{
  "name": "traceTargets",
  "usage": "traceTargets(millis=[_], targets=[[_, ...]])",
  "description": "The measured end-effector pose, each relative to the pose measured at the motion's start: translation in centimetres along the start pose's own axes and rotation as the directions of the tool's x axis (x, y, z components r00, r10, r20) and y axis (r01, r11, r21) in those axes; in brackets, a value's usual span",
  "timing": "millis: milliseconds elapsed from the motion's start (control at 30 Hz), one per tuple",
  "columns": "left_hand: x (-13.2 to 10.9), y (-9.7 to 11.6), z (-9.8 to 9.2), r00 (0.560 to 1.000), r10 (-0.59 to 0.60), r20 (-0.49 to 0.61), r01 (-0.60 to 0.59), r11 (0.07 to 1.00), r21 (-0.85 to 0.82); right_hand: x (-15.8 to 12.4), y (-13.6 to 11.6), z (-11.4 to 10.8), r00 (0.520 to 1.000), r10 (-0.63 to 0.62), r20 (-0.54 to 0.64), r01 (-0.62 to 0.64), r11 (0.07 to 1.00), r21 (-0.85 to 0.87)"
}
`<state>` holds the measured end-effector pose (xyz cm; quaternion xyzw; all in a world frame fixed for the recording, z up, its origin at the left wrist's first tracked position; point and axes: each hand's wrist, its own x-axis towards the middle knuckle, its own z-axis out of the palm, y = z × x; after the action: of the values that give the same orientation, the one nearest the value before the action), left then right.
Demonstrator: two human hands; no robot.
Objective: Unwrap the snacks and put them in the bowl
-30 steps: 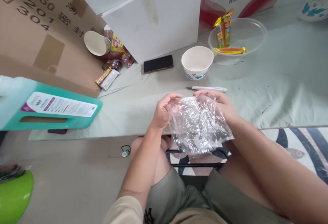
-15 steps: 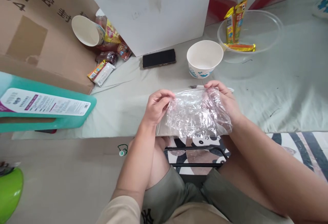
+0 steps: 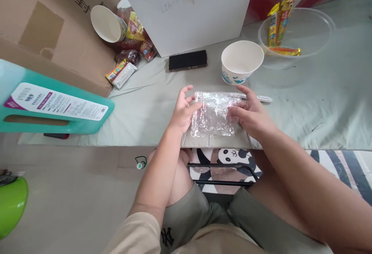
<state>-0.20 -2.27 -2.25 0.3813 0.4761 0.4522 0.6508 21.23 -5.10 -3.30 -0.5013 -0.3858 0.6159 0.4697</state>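
Observation:
A crinkled clear plastic bag (image 3: 215, 118) lies spread out, nearly flat, between my two hands just above the table's front edge. My left hand (image 3: 184, 112) is at its left edge, the thumb over the film and the index finger stretched away. On the opposite edge, my right hand (image 3: 251, 112) has its thumb over the film and its index finger raised. Fingertips under the film show only faintly. Behind the bag, partly hidden by my right hand, lies a white-handled utensil (image 3: 264, 98). A white paper bowl (image 3: 242, 62) with blue print stands just beyond.
A clear plastic bowl (image 3: 319, 44) holds yellow snack packets (image 3: 279, 25). A black phone (image 3: 188, 60) lies before a white box (image 3: 188, 13). To the left are a teal jug (image 3: 58, 102), a cardboard box (image 3: 66, 25), a tipped paper cup (image 3: 107, 23) and several snack packets (image 3: 122, 73).
The bag has gone from bunched and hanging over the table edge to smaller and flatter. My fingers have spread more, and the view has shifted slightly.

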Motion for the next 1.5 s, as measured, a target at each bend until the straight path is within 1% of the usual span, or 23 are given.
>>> traceTargets(millis=[33, 100, 133, 167, 200, 233, 333, 400, 500, 567, 633, 700, 800, 867, 1033, 1100, 1167, 1233, 1267, 1367, 1400, 1433, 1500], targets=[[0.0, 0.1, 0.0, 0.996, -0.072, 0.047, 0.072, 0.997, -0.009, 0.1, 0.0, 0.0, 1.0, -0.02, -0.019, 0.02, 1.0, 0.019], [0.0, 0.1, 0.0, 0.965, -0.211, 0.155, 0.212, 0.977, 0.015, 0.3, 0.1, 0.1, 0.995, -0.05, -0.089, 0.06, 0.992, 0.108], [0.0, 0.1, 0.0, 0.952, -0.247, 0.181, 0.246, 0.969, 0.028, 0.4, 0.0, 0.1, 0.991, -0.049, -0.122, 0.069, 0.984, 0.164], [0.1, 0.1, -0.1, 0.951, -0.25, 0.181, 0.249, 0.968, 0.029, 0.5, 0.0, 0.3, 0.99, -0.034, -0.137, 0.064, 0.974, 0.218], [0.2, 0.0, -0.1, 0.961, -0.224, 0.16, 0.224, 0.974, 0.019, 0.6, -0.1, 0.4, 0.992, -0.01, -0.124, 0.042, 0.965, 0.26], [0.2, 0.0, -0.1, 0.975, -0.181, 0.13, 0.182, 0.983, 0.003, 0.5, -0.1, 0.6, 0.996, 0.019, -0.084, 0.005, 0.96, 0.281], [0.4, -0.1, 0.0, 0.995, -0.065, 0.077, 0.065, 0.998, 0.001, 0.2, -0.3, 1.4, 0.99, 0.112, 0.086, -0.128, 0.969, 0.214], [0.5, -0.1, 0.0, 0.998, -0.009, 0.065, 0.007, 0.999, 0.034, -0.1, -0.4, 1.7, 0.988, 0.122, 0.096, -0.136, 0.978, 0.159], [0.6, -0.4, -0.1, 0.997, 0.063, 0.041, -0.067, 0.993, 0.095, -0.3, -0.5, 1.6, 0.998, 0.059, 0.036, -0.064, 0.989, 0.131], [0.6, -0.5, -0.1, 0.995, 0.095, 0.033, -0.098, 0.988, 0.12, -0.4, -0.6, 1.3, 0.997, 0.055, 0.06, -0.058, 0.997, 0.053], [0.5, -0.5, -0.3, 0.996, 0.085, 0.042, -0.089, 0.988, 0.125, -0.3, -0.6, 0.9, 0.994, 0.071, 0.084, -0.065, 0.995, -0.079], [0.3, -0.2, -0.4, 0.997, 0.013, 0.073, -0.024, 0.989, 0.145, -0.2, -0.6, 0.6, 0.996, 0.058, 0.063, -0.047, 0.985, -0.165], [-0.2, 0.3, -0.4, 0.988, -0.111, 0.107, 0.088, 0.975, 0.204, -0.1, -0.6, 0.4, 0.999, 0.023, 0.023, -0.02, 0.991, -0.136], [-0.3, 0.6, -0.5, 0.984, -0.136, 0.115, 0.112, 0.974, 0.196, -0.1, -0.6, 0.4, 0.999, 0.02, 0.034, -0.017, 0.996, -0.09], [-0.4, 0.9, -0.6, 0.988, -0.069, 0.137, 0.062, 0.997, 0.052, -0.2, -1.1, 0.6, 0.995, -0.091, 0.027, 0.088, 0.992, 0.093], [-0.3, 1.1, -0.6, 0.99, -0.053, 0.128, 0.049, 0.998, 0.03, -0.2, -1.3, 0.6, 0.995, -0.086, 0.043, 0.079, 0.986, 0.145], [-0.1, 1.3, -0.7, 0.993, -0.048, 0.106, 0.044, 0.998, 0.038, -0.1, -1.3, 0.3, 0.995, -0.054, 0.08, 0.04, 0.987, 0.158], [0.1, 1.2, -0.7, 0.995, -0.032, 0.097, 0.028, 0.998, 0.048, 0.0, -1.2, 0.0, 0.994, -0.045, 0.095, 0.033, 0.992, 0.119], [0.1, 1.1, -0.7, 0.995, -0.013, 0.099, 0.007, 0.998, 0.055, 0.1, -1.1, -0.2, 0.995, -0.055, 0.086, 0.049, 0.996, 0.069], [0.3, 0.7, -0.7, 0.992, 0.04, 0.122, -0.053, 0.993, 0.104, 0.1, -0.7, -0.3, 0.995, -0.09, 0.044, 0.095, 0.983, -0.159], [0.3, 0.5, -0.6, 0.991, 0.056, 0.124, -0.072, 0.989, 0.128, 0.0, -0.7, -0.2, 0.995, -0.095, 0.024, 0.098, 0.975, -0.201], [0.3, 0.4, -0.5, 0.99, 0.071, 0.121, -0.089, 0.985, 0.148, 0.0, -0.6, -0.1, 0.996, -0.094, 0.007, 0.093, 0.974, -0.205], [0.3, 0.3, -0.3, 0.99, 0.096, 0.104, -0.113, 0.979, 0.17, -0.1, -0.6, 0.1, 0.997, -0.077, -0.01, 0.075, 0.99, -0.121]])
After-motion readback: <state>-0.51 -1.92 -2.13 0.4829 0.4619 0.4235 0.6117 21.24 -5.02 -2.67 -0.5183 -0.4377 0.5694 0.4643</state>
